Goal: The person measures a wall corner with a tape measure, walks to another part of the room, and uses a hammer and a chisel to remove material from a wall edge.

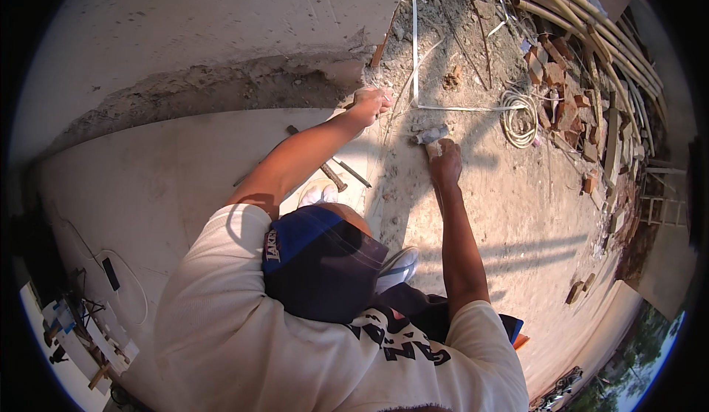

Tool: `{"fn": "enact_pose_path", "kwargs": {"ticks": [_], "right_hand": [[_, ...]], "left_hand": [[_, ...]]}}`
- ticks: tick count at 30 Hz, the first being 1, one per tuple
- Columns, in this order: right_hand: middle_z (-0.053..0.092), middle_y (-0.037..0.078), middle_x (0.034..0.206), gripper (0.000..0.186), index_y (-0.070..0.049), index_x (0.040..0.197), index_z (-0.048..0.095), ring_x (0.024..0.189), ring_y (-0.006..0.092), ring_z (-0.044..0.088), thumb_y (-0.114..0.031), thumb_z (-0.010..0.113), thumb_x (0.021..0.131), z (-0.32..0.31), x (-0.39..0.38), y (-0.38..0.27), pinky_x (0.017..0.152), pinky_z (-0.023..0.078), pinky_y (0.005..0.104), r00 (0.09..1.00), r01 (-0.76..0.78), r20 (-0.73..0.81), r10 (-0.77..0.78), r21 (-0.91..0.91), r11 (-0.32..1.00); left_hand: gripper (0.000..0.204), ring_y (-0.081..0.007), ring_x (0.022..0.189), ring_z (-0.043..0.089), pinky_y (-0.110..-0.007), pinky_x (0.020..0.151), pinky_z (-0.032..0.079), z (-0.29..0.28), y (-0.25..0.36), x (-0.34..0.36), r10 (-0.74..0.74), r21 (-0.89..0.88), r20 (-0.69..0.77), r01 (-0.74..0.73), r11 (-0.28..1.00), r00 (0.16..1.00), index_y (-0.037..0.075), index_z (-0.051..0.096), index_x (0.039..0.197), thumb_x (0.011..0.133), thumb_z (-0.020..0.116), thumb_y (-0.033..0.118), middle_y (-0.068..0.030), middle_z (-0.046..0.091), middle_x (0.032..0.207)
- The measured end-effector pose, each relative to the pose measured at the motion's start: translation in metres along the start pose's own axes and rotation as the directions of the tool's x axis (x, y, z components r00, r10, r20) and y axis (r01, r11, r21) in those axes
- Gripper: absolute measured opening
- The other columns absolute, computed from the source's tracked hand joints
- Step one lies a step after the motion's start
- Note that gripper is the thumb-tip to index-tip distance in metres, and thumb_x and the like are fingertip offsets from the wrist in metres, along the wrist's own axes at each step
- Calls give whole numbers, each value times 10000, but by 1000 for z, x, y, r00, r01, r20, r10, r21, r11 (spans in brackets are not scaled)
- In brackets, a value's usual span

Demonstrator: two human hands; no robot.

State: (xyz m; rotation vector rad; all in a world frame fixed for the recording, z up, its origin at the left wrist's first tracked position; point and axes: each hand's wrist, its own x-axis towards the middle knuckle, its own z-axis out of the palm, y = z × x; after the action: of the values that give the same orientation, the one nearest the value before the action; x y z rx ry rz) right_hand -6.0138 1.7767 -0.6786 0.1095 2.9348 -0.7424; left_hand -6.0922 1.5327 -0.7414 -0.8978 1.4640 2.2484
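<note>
Right hand [446, 164], right of centre in the frame: fingers closed on a dusty grey object [430, 135], stubby, kind indistinct, projecting from the top of the grip. Left hand [371, 104], upper centre: fingers curled; whether they hold anything cannot be told. Lettering: white on the cap [317, 264], black on the shirt [310, 360]. Upper right: coiled cable [520, 120], broken bricks [567, 110], long poles [591, 20].

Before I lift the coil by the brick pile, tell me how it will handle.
The coil will probably flop, since it lies in thin, loose loops. Those loops could tangle where they overlap. Lifting may also tug the white strip running up to it.
</note>
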Motion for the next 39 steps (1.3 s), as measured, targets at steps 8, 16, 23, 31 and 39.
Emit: {"fn": "enact_pose_path", "kwargs": {"ticks": [8, 16, 23, 31, 39], "right_hand": [[661, 153, 943, 333, -8, 1088, 624, 868, 298, 643, -189, 699, 819, -14, 38, -84, 784, 504, 384, 998, 46, 20, -59, 409, 911], [690, 178, 953, 311, -15, 1043, 651, 893, 317, 666, -232, 684, 823, 25, 89, -114, 793, 509, 404, 989, 92, 79, -122, 309, 947], [703, 137, 781, 251, 10, 905, 690, 683, 217, 662, -239, 671, 868, 50, 107, -107, 651, 501, 338, 996, 57, 37, -77, 381, 923], [640, 58, 659, 242, 19, 821, 689, 565, 118, 579, -202, 624, 896, 60, 105, -110, 522, 454, 281, 992, -106, 116, 49, 568, 816], [673, 98, 685, 232, 29, 821, 699, 584, 148, 626, -175, 608, 882, 57, 103, -119, 573, 496, 303, 966, -241, 237, 107, 661, 711]], "left_hand": [[227, -106, 811, 582, -267, 759, 500, 27, 29, -14, 75, -149, 193, -46, 988, 978, 72, 596, 1012, 953, 575, 290, -40, 650, 968], [226, -138, 825, 592, -302, 787, 489, 23, 40, -8, 60, -178, 268, -11, 984, 961, 79, 594, 1025, 957, 564, 291, -28, 632, 934], [191, -162, 876, 595, -324, 806, 485, 19, 43, -8, 66, -215, 297, -1, 977, 953, 44, 575, 1051, 975, 498, 201, -45, 607, 965], [125, -120, 825, 583, -265, 742, 496, 9, 31, 0, 95, -225, 198, -49, 973, 976, 71, 586, 995, 960, 527, 177, -13, 599, 902], [110, -91, 747, 577, -248, 680, 497, 10, 26, 9, 161, -203, 165, -126, 971, 973, 80, 605, 917, 931, 583, 187, 7, 591, 812]]}}
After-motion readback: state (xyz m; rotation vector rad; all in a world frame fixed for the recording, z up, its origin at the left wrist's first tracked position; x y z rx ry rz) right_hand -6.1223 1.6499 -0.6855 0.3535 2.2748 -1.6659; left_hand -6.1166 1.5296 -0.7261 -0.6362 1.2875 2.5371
